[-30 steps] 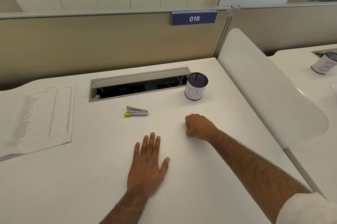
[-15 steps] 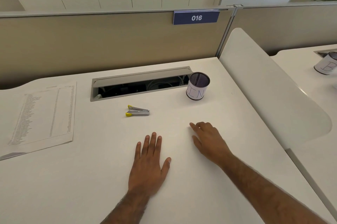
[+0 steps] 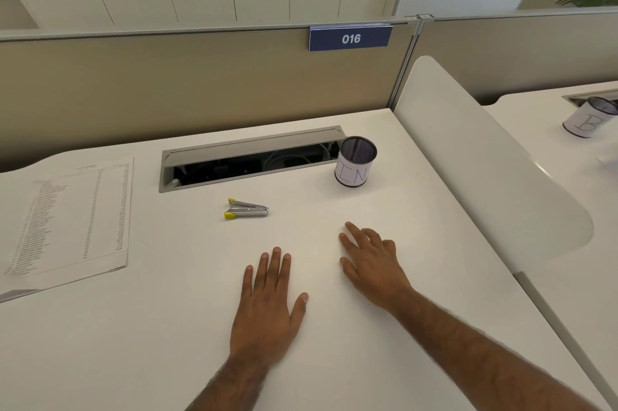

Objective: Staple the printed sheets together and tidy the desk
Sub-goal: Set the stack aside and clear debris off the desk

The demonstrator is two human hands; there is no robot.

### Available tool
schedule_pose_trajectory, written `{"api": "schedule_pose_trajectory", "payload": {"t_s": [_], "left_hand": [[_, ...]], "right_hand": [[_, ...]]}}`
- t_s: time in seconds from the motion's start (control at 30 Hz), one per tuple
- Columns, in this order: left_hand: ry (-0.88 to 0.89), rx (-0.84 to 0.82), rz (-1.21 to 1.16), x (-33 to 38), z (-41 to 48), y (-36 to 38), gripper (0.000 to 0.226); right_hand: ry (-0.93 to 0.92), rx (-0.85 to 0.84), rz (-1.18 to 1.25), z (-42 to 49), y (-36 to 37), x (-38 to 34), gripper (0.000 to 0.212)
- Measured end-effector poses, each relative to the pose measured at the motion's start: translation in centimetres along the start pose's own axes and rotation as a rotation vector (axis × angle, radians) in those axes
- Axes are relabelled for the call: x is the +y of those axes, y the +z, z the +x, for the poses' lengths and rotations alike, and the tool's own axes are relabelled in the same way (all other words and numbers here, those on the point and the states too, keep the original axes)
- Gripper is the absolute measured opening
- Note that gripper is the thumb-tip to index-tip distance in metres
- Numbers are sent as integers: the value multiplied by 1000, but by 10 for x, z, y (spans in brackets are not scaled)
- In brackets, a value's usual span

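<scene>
The left hand point(image 3: 267, 303) lies flat on the white counter point(image 3: 133, 343), palm down, fingers straight and close together, thumb out. The right hand point(image 3: 371, 263) is just beside it, a bit farther out, fingers spread and a little bent, holding nothing. Past them lies the small stapler point(image 3: 246, 208), untouched, and the printed sheets point(image 3: 70, 216) sit far left.

Your desk point(image 3: 133, 343) smooth matt white laminate by its look, stapler point(image 3: 247, 208) bright polished metal with yellow plastic tips, printed sheets point(image 3: 73, 213) matt white paper, pen cup point(image 3: 356, 163) black wire mesh wrapped in paper, cable-tray lid point(image 3: 250, 143) dull grey metal, partition point(image 3: 167, 86) facing you matt beige cloth
</scene>
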State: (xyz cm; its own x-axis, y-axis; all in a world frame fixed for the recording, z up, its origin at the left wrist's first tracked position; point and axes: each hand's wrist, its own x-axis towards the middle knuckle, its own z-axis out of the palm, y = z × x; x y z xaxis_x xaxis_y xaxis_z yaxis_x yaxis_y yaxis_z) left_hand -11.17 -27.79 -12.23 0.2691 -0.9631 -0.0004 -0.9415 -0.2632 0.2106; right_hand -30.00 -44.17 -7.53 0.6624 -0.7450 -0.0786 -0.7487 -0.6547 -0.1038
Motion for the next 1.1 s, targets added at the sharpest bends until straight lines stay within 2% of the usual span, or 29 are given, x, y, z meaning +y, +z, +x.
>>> {"api": "schedule_pose_trajectory", "payload": {"t_s": [0.07, 0.13, 0.23, 0.53, 0.7, 0.83, 0.97, 1.1], "left_hand": [[3, 2, 0, 1, 1, -1, 75], [4, 6, 1, 1, 2, -1, 74], [0, 7, 7, 1, 1, 0, 74], [1, 6, 3, 1, 1, 0, 73], [-1, 7, 12, -1, 1, 1, 74], [0, 14, 1, 0, 1, 0, 74], [4, 15, 10, -1, 2, 1, 73], [5, 12, 11, -2, 2, 1, 74]], "right_hand": [[13, 15, 106, 11, -1, 8, 45], [99, 28, 331, 25, -5, 12, 36], [221, 71, 557, 45, -14, 12, 10], [266, 23, 644, 62, -33, 24, 14], [75, -1, 319, 55, -29, 29, 25], [-79, -8, 59, 53, -22, 21, 15], [-142, -9, -94, 59, -26, 9, 18], [-124, -35, -178, 64, -37, -3, 19]]}}
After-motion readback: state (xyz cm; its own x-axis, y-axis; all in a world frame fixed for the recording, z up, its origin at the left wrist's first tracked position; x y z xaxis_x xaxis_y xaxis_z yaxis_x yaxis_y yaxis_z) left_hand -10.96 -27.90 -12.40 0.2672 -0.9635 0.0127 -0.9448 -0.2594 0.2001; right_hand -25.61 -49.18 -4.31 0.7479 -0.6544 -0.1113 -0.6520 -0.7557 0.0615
